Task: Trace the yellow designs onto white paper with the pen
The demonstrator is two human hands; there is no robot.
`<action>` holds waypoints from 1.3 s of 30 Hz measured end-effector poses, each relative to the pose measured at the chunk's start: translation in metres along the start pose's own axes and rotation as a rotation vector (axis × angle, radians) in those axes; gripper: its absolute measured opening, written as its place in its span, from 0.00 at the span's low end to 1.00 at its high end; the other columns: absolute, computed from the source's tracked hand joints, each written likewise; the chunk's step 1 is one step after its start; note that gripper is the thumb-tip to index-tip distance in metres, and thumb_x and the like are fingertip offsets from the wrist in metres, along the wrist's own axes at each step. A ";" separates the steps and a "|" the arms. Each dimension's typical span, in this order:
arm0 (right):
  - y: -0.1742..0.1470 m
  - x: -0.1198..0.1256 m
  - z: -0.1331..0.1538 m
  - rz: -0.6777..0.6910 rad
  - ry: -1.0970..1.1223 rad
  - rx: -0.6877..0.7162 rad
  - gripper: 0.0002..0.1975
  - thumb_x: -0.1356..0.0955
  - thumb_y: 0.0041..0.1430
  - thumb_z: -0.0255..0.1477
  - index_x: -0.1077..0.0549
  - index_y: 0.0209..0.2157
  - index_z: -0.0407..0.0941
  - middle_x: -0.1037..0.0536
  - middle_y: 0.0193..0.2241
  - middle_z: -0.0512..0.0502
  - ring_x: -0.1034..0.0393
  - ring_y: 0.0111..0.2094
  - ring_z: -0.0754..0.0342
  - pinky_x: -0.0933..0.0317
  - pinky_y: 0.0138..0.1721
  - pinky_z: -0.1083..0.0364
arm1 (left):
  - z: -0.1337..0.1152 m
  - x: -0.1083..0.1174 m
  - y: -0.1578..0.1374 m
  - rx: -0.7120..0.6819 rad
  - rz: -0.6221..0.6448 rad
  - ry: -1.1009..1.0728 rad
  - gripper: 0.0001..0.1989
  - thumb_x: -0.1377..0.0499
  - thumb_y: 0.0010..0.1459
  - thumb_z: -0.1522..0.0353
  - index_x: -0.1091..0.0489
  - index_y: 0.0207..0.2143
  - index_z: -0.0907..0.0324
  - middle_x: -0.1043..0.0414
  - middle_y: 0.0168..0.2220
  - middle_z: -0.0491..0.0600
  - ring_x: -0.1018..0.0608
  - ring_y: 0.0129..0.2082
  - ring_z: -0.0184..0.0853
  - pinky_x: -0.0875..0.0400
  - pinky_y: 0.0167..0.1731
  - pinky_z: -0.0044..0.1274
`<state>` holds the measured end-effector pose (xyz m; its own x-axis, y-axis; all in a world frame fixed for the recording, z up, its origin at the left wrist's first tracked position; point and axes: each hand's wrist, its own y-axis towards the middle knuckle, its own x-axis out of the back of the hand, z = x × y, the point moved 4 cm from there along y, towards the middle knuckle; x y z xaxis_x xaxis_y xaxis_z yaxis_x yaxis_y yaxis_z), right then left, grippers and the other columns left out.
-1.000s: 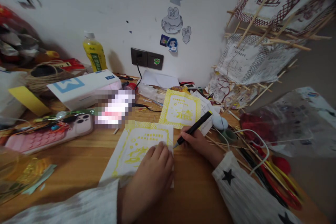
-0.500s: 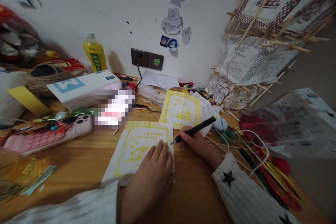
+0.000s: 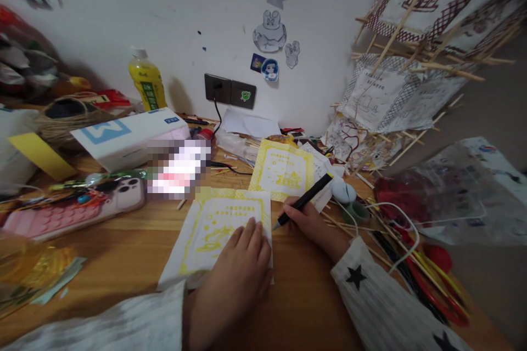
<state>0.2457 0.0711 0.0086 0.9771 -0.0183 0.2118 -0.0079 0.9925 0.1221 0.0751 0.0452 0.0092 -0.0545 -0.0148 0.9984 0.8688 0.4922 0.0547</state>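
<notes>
On the wooden table lies a sheet of white paper [image 3: 206, 227] with a yellow frame, rows of yellow characters and a yellow drawing. My left hand [image 3: 241, 263] rests flat on its lower right part, fingers stretched out, covering some of the drawing. Just past the sheet's right edge, my right hand [image 3: 300, 218] grips a black marker [image 3: 307, 198] with a yellow end. The marker's grey tip points down and left, close to the paper's edge; whether it touches anything I cannot tell. Behind these, a second sheet with a yellow drawing [image 3: 281, 173] lies partly over other papers.
At left are a pink phone case [image 3: 129, 194], a white box [image 3: 132, 134] and a yellow drink bottle [image 3: 147, 81]. A bright pixelated screen [image 3: 181, 167] lies beyond the sheet. At right are thin sticks, a white cable [image 3: 416, 230], red scissors [image 3: 453, 307] and a stick-and-paper lantern [image 3: 381, 96].
The marker and my right hand have shifted slightly, its tip moving right and down from the sheet's edge. My left hand stays in place on the paper.
</notes>
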 end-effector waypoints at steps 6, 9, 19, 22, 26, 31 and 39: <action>0.001 0.000 -0.004 0.029 0.004 -0.020 0.20 0.33 0.56 0.45 0.27 0.24 0.42 0.30 0.15 0.53 0.39 0.15 0.61 0.46 0.17 0.61 | 0.000 -0.002 0.001 -0.009 -0.025 0.008 0.23 0.47 0.63 0.64 0.33 0.55 0.71 0.39 0.60 0.69 0.38 0.62 0.56 0.36 0.57 0.43; 0.001 0.001 -0.006 0.022 0.053 -0.034 0.21 0.33 0.57 0.46 0.27 0.24 0.42 0.30 0.14 0.53 0.39 0.14 0.61 0.46 0.16 0.61 | 0.000 -0.004 0.000 -0.013 -0.027 0.018 0.23 0.47 0.64 0.64 0.33 0.55 0.71 0.40 0.60 0.70 0.38 0.62 0.56 0.36 0.57 0.43; 0.000 -0.005 0.001 0.100 0.035 0.018 0.22 0.31 0.55 0.49 0.25 0.29 0.42 0.26 0.19 0.51 0.35 0.18 0.59 0.42 0.20 0.60 | 0.000 -0.004 0.000 -0.021 -0.087 0.048 0.24 0.48 0.64 0.62 0.32 0.55 0.71 0.37 0.59 0.69 0.36 0.61 0.56 0.33 0.55 0.42; -0.001 -0.003 0.003 0.088 -0.007 0.021 0.22 0.32 0.57 0.48 0.27 0.25 0.43 0.28 0.17 0.52 0.37 0.19 0.60 0.43 0.21 0.60 | 0.000 -0.004 0.000 -0.020 -0.085 0.050 0.23 0.47 0.64 0.62 0.31 0.54 0.70 0.37 0.59 0.68 0.35 0.61 0.55 0.33 0.55 0.41; -0.001 0.000 0.002 0.052 -0.008 0.012 0.22 0.33 0.57 0.47 0.27 0.24 0.43 0.30 0.17 0.52 0.38 0.18 0.60 0.44 0.20 0.61 | -0.001 -0.002 0.000 -0.020 -0.099 0.032 0.23 0.46 0.63 0.62 0.31 0.54 0.71 0.37 0.58 0.69 0.35 0.60 0.56 0.33 0.55 0.42; -0.001 -0.001 0.000 0.064 0.013 0.006 0.22 0.32 0.56 0.48 0.26 0.24 0.42 0.30 0.17 0.52 0.37 0.17 0.60 0.44 0.18 0.61 | -0.001 -0.003 0.000 -0.013 -0.093 0.029 0.23 0.46 0.63 0.63 0.31 0.53 0.71 0.38 0.59 0.70 0.36 0.61 0.56 0.33 0.55 0.42; -0.003 -0.004 -0.003 0.073 0.063 -0.014 0.23 0.32 0.55 0.50 0.26 0.29 0.43 0.27 0.18 0.51 0.35 0.18 0.59 0.41 0.21 0.60 | -0.001 -0.003 -0.001 -0.011 -0.073 0.021 0.21 0.46 0.63 0.63 0.30 0.51 0.71 0.42 0.61 0.71 0.39 0.62 0.56 0.36 0.57 0.43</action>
<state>0.2428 0.0691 0.0045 0.9855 0.0616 0.1578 -0.0773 0.9924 0.0953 0.0747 0.0444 0.0058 -0.1073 -0.0685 0.9919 0.8683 0.4795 0.1271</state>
